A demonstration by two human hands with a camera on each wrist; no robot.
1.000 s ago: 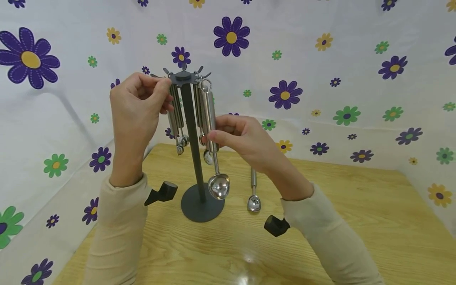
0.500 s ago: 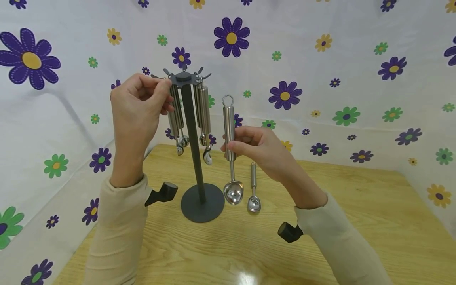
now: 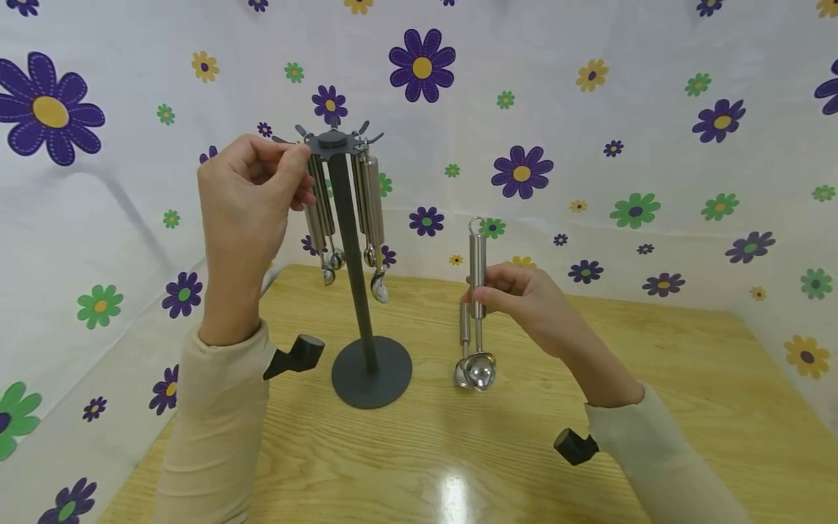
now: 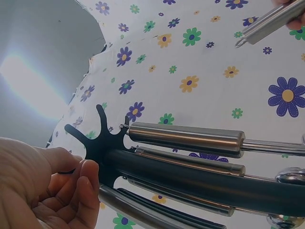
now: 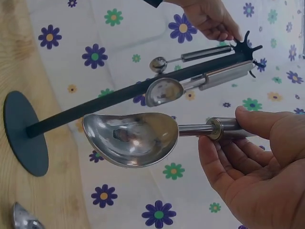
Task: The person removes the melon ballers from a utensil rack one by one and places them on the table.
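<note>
My left hand (image 3: pixel 244 196) pinches a hook at the left of the dark utensil stand's top (image 3: pixel 332 140) between thumb and finger; the left wrist view shows the same hold on the stand (image 4: pixel 108 148). Several steel scoops (image 3: pixel 373 200) hang from other hooks. My right hand (image 3: pixel 532 300) grips the tubular handle of a large steel ice cream scoop (image 3: pixel 481 371), ring end up, to the right of the stand. Its bowl (image 5: pixel 133 140) has a pointed lip in the right wrist view. Behind it, a smaller scoop (image 3: pixel 464 327) lies on the table, partly hidden.
The stand's round base (image 3: pixel 353 386) rests on a wood-grain table (image 3: pixel 406 458). A white flower-print cloth (image 3: pixel 563 102) hangs behind and along the sides. A black camera mount sits on each wrist (image 3: pixel 306 352).
My right hand has taken the large scoop off the stand's right side and carried it right and down, in front of the smaller scoop. My left hand keeps its hold on the stand.
</note>
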